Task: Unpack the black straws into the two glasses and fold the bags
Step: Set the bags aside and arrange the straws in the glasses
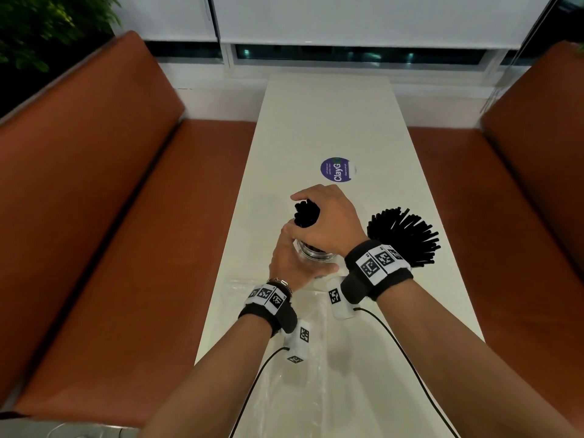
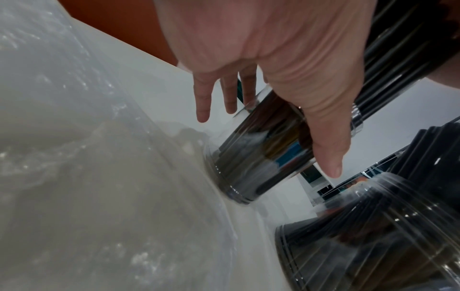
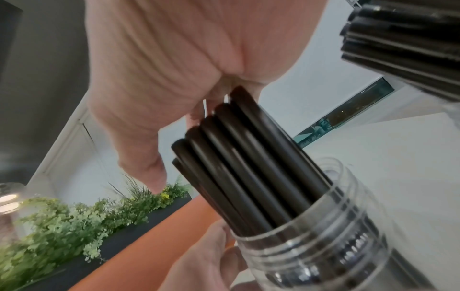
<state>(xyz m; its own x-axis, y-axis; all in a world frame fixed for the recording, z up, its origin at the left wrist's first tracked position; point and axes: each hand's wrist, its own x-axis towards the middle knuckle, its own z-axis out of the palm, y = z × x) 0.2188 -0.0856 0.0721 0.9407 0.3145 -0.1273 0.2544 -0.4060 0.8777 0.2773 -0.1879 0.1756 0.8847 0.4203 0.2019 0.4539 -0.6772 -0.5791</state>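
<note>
While the left hand (image 1: 292, 263) steadies the slick, tippable glass (image 3: 323, 246), the right hand (image 1: 328, 216) clasps the light, stiff straws (image 3: 248, 157) near their tops.

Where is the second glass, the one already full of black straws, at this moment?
In the head view, the clear glass with fanned-out black straws stands on the white table, right of the right hand and behind its wristband.
</note>
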